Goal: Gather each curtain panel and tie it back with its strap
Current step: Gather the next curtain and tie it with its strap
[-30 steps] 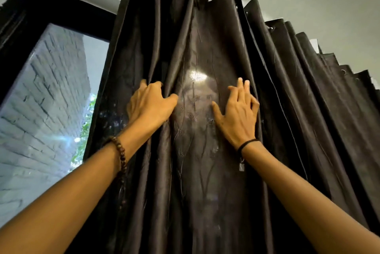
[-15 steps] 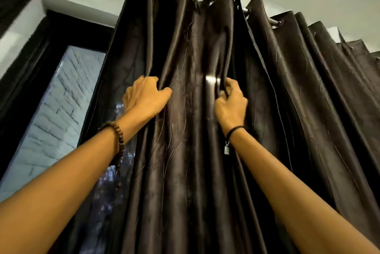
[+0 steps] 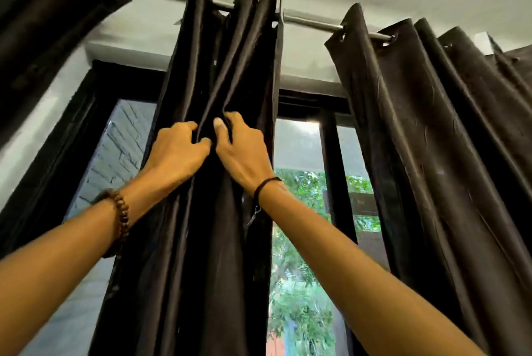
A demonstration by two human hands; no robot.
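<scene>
Both hands were closed on the middle curtain panel (image 3: 218, 67), side by side and almost touching, some way below the metal curtain rod (image 3: 308, 21). The left hand (image 3: 178, 151) had its fingers curled into the folds with the thumb pressed against them, and the right hand (image 3: 241, 151) pinched the neighbouring folds between thumb and fingers. I judged that they were held so close in order to press the pleats into one bundle, so that the cloth could not spread again along the rod. The panel hung from the rod in front of the window (image 3: 299, 211), apart from the right curtain panel (image 3: 431, 125), with bare rod between them. It looked dark brown with a soft satin shine, drawn into narrow upright pleats. I could not see any strap, so I judged the tying was not yet begun.
</scene>
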